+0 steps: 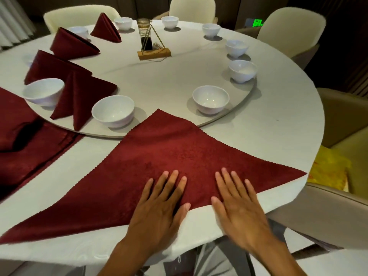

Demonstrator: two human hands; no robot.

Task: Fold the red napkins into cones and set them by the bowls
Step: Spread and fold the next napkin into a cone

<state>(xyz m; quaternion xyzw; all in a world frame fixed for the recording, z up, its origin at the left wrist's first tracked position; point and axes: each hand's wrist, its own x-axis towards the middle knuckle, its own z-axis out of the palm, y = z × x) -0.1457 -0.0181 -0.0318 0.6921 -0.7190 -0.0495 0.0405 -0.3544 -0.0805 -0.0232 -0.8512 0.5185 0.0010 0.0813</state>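
There are 9 white bowls (210,99) on the table. There are 4 folded red napkins (79,98) standing up. 1 flat red napkin (159,156) lies in front. 4 chairs (290,26) show.

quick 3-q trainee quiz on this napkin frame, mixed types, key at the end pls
1. True or false: both hands, left hand and right hand, lie flat with straight fingers on the flat napkin.
2. What shape does the flat napkin show?
A. triangle
B. rolled tube
C. crumpled ball
3. Fill in: the nearest folded cone stands on the turntable between two white ____.

Key: 1 true; 2 A; 3 bowls.
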